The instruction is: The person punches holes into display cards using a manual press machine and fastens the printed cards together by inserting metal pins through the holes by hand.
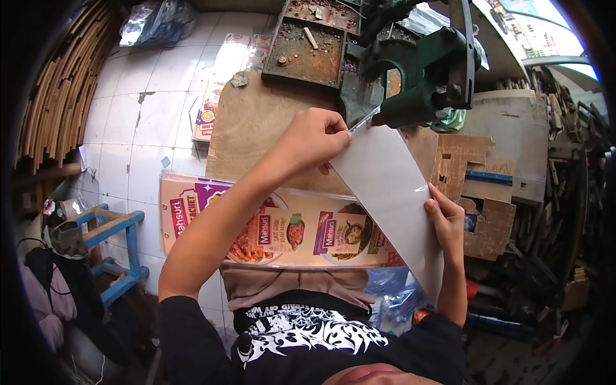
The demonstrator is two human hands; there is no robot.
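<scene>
A long white panel (385, 173) slants from under the head of a green press (417, 90) down toward my right side. Its plain face is up, with a clear glossy edge at the top. My left hand (317, 138) is closed in a pinch at the panel's upper left edge, close to the press tip. On the panel's right edge, my right hand (446, 218) grips with the thumb on top and the fingers hidden beneath. Under my left forearm, a printed food sign panel (298, 232) lies crosswise in front of my body, partly covered by the white panel.
A rusty divided metal tray (308, 51) with small bits sits on the wooden board (256, 122) beside the press. Torn cardboard (491, 224) lies to the right. A blue stool frame (122, 250) stands left, and stacked brown strips (64, 83) line the far left.
</scene>
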